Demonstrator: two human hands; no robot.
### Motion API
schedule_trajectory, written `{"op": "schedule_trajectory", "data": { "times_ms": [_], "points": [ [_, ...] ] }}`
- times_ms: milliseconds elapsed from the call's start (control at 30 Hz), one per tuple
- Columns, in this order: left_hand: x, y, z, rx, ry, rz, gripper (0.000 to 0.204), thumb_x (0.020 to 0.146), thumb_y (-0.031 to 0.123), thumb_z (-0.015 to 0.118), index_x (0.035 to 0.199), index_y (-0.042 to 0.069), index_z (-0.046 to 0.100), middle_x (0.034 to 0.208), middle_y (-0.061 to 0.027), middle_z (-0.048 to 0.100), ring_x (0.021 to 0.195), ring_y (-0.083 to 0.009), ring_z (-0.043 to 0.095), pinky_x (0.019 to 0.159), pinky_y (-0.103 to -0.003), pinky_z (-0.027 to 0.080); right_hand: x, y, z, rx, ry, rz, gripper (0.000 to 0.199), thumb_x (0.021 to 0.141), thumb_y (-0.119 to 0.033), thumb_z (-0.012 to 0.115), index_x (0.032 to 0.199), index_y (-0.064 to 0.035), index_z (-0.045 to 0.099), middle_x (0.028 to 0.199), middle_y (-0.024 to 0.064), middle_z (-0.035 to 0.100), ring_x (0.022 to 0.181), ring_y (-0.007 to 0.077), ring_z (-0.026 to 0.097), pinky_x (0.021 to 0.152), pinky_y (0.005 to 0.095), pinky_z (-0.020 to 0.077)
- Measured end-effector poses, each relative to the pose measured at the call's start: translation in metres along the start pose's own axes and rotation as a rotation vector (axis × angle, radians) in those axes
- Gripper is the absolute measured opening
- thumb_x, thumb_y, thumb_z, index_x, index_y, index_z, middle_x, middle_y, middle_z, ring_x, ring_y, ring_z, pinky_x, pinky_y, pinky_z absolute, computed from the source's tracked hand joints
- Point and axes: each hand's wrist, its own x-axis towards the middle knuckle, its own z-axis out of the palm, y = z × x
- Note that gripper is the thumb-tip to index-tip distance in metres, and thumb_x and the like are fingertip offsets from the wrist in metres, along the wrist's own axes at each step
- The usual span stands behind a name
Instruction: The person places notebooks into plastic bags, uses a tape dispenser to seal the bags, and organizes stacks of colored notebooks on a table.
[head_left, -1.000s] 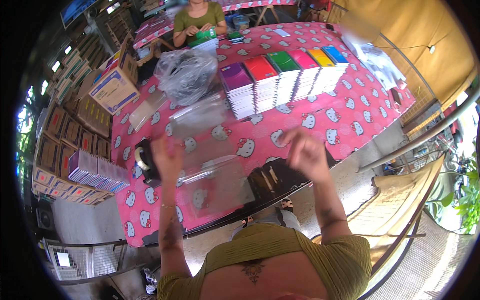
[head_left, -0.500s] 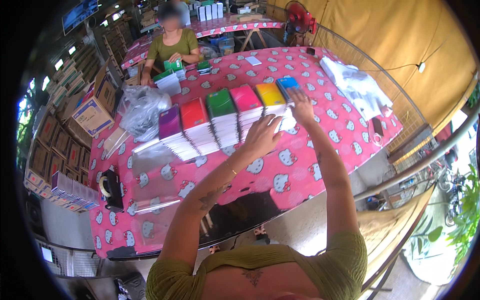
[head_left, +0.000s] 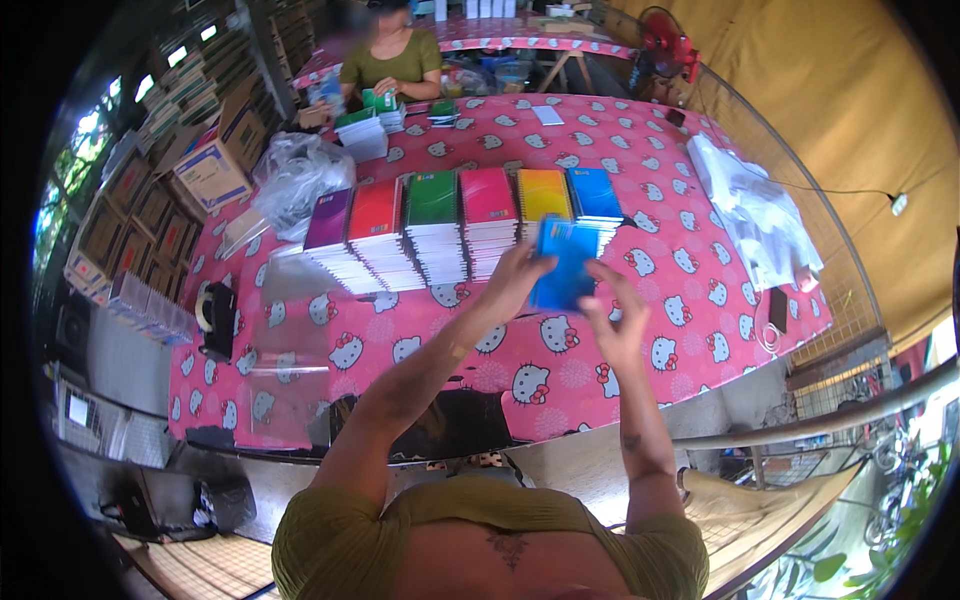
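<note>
Blue book: The blue book (head_left: 563, 262) is in the air above the worktop (head_left: 690, 318), in front of the yellow and blue stacks, and hides part of the yellow one.
Left hand: The left hand (head_left: 522, 274) is closed on the book's left edge, thumb over the cover.
Right hand: The right hand (head_left: 622, 316) is partly open, thumb and fingers parted at the book's right edge; whether it touches cannot be told.
Row of stacks: Six stacks of spiral-bound books stand side by side, left to right purple (head_left: 328, 220), red (head_left: 376, 208), green (head_left: 432, 200), pink (head_left: 487, 205), yellow (head_left: 543, 188) and blue (head_left: 594, 195).
Worktop cover: Pink, printed with white cat faces; a black patch shows at the near edge.
Left end: A black tape dispenser (head_left: 219, 325) stands near clear sleeves (head_left: 295, 312); a crumpled clear bag (head_left: 305, 172) lies behind them.
Right end: White plastic (head_left: 745, 215) is spread along the edge.
Far side: A co-worker (head_left: 395, 68) in an olive top handles a green book (head_left: 380, 101).
Background: A red fan (head_left: 662, 42) stands at upper right.
</note>
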Motion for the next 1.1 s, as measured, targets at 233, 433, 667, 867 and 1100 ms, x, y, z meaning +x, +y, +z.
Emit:
{"op": "schedule_trajectory", "data": {
  "times_ms": [233,433,667,867,1100],
  "points": [
    [-0.203,-0.127,-0.054,1.550,0.482,-0.002,0.071,0.088,0.039,0.069,0.140,-0.002,0.043,0.132,-0.0275,0.048,0.119,-0.0418,0.050,0.098,-0.054,0.040,0.002,-0.001,0.046,0.115,-0.106,0.028,0.023,0.087,-0.008,0.067,0.109,-0.0019,0.070,0.107,0.0148,0.069,0.106,0.0319,0.064,0.093,0.0403,0.0498],
    [-0.106,0.033,-0.122,1.595,0.774,0.601,0.072,0.085,0.014,0.067,0.147,-0.001,0.035,0.149,-0.0248,0.036,0.139,-0.0422,0.035,0.110,-0.058,0.029,0.047,-0.009,0.183,-0.083,-0.238,-0.355,0.046,0.083,-0.018,0.073,0.126,-0.0075,0.064,0.139,0.0125,0.054,0.130,0.0323,0.049,0.107,0.0500,0.0386],
    [-0.097,0.084,-0.199,1.913,0.573,0.457,0.062,0.086,0.017,0.068,0.144,0.008,0.048,0.146,-0.0141,0.049,0.138,-0.0323,0.044,0.111,-0.058,0.031,0.075,-0.014,0.252,-0.287,-0.367,-0.482,0.055,0.080,-0.026,0.075,0.130,-0.0087,0.061,0.144,0.0103,0.050,0.138,0.0289,0.041,0.112,0.0559,0.0295],
    [-0.088,0.091,-0.224,1.684,0.487,0.531,0.024,0.090,0.012,0.065,0.113,0.005,0.068,0.106,-0.0115,0.071,0.101,-0.0306,0.067,0.100,-0.051,0.045,0.075,-0.022,0.289,-0.206,-0.289,-0.499,0.031,0.083,-0.009,0.061,0.114,-0.0095,0.068,0.106,0.0059,0.071,0.110,0.0222,0.063,0.107,0.0478,0.0342],
    [-0.088,0.099,-0.222,1.769,0.490,0.517,0.030,0.091,0.013,0.064,0.120,0.005,0.062,0.108,-0.0143,0.068,0.098,-0.0342,0.065,0.098,-0.050,0.045,0.091,-0.029,0.289,0.027,-0.261,-0.527,0.022,0.083,-0.006,0.064,0.105,-0.0067,0.068,0.097,0.0107,0.072,0.091,0.0288,0.068,0.090,0.0417,0.0481]
  ]
}}
